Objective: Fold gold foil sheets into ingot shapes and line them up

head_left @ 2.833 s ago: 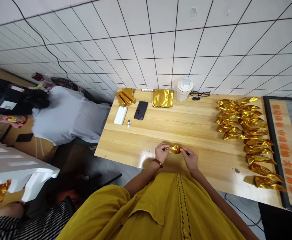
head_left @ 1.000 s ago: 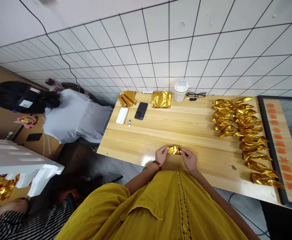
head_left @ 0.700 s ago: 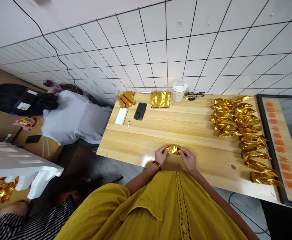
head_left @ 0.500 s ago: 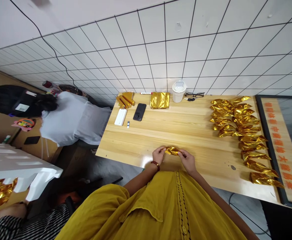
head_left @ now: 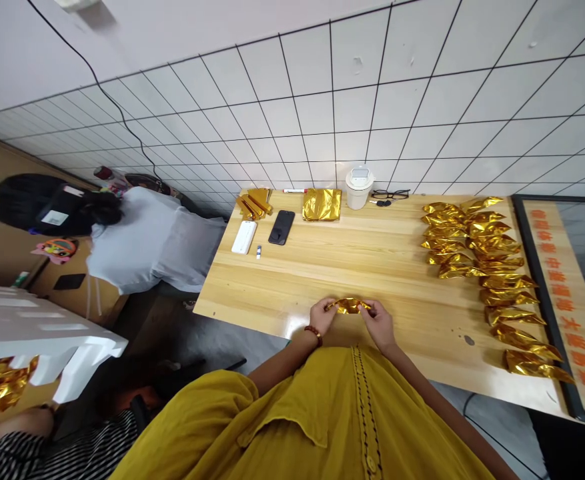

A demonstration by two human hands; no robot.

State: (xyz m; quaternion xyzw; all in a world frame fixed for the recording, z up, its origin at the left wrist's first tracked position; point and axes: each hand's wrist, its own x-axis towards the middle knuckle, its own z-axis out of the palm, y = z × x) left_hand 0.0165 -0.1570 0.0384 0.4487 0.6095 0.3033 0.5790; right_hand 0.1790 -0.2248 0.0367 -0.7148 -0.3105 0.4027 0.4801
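The left hand [head_left: 323, 316] and right hand [head_left: 379, 324] pinch that slim, crinkled gold-foil packet [head_left: 348, 306] near its ends, lengthwise left-to-right.

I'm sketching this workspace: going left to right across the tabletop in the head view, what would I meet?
White block → small white item → black phone → left hand → held gold foil piece → right hand → group of gold foil twists → orange lettering.
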